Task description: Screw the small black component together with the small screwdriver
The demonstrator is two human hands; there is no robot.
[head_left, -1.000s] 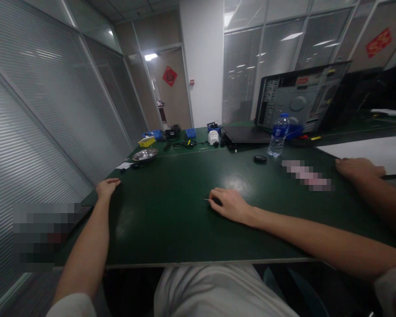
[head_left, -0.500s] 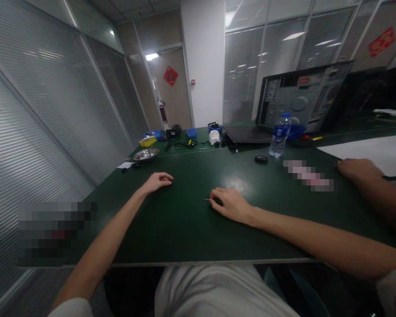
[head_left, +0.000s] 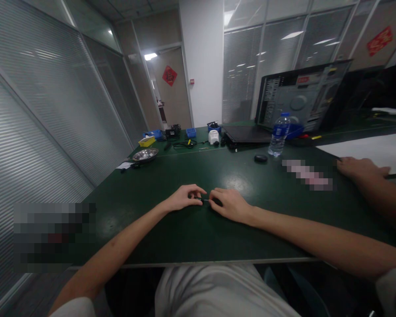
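Left hand: on the near middle of the tabletop (head_left: 161,242), fingers curled (head_left: 184,197); the grip is narrow, thumb and forefinger a little apart, with a small dark part (head_left: 199,199) at the thumb; cannot tell whether it is pinched.
Right hand: facing the left, just beside it (head_left: 231,206); the grip is closed on a thin rod (head_left: 206,200), thumb against bent fingers.
Rod: low over the tabletop, between the two sets of fingertips, pointing at the dark part; too small to tell whether they touch.
Co-worker's hand: at the right (head_left: 361,168), resting by the near edge of a white sheet (head_left: 366,149).
Bottle: clear with a blue label and cap, upright beyond the right hand (head_left: 278,135).
Black oval: just left of the bottle's foot (head_left: 260,158).
Blurred patch: pinkish, between the bottle and the co-worker's hand (head_left: 306,174).
Computer case: open side showing, behind the bottle (head_left: 297,99).
Black slab: lying flat left of the bottle (head_left: 247,133).
Bowl: metal, far left, with small light pieces inside (head_left: 148,160).
Yellow tray: just behind the bowl (head_left: 146,143).
White block: near the slab's left end (head_left: 214,137).
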